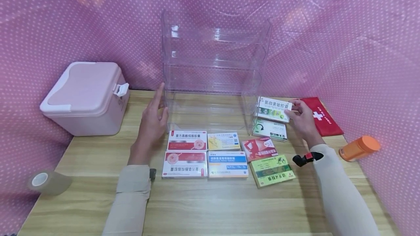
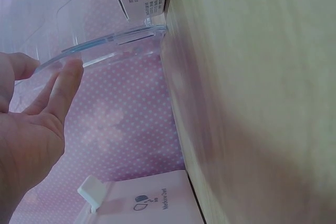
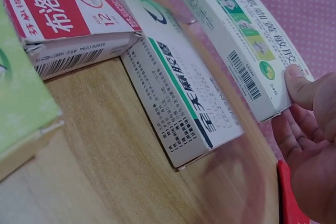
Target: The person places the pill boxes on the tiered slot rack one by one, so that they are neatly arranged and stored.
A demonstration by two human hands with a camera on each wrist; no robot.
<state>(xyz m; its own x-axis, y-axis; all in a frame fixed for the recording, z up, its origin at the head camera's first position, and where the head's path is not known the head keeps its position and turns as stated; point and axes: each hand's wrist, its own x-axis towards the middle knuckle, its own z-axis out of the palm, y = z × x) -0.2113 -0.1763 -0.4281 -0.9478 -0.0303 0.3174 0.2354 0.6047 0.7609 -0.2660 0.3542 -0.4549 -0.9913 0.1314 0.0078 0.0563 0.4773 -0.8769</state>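
Note:
A clear plastic tiered rack (image 1: 205, 91) stands at the back of the table. My left hand (image 1: 152, 119) is at its left side, fingers extended; in the left wrist view the fingertips (image 2: 71, 72) meet the clear side panel. With thumb and fingers, my right hand (image 1: 303, 119) pinches the right end of a white and green medicine box (image 1: 273, 108). In the right wrist view that box (image 3: 244, 45) is raised off the table. Just in front of it lies another white and green medicine box (image 1: 269, 130), right of the rack's front.
Two red and white boxes (image 1: 185, 164), a yellow box (image 1: 224, 141), a blue and white box (image 1: 228, 165), a red box (image 1: 260, 149) and a green box (image 1: 273, 170) lie before the rack. Around them are a pink chest (image 1: 85, 94), tape (image 1: 52, 182), a red pouch (image 1: 323, 117) and an orange bottle (image 1: 359, 148).

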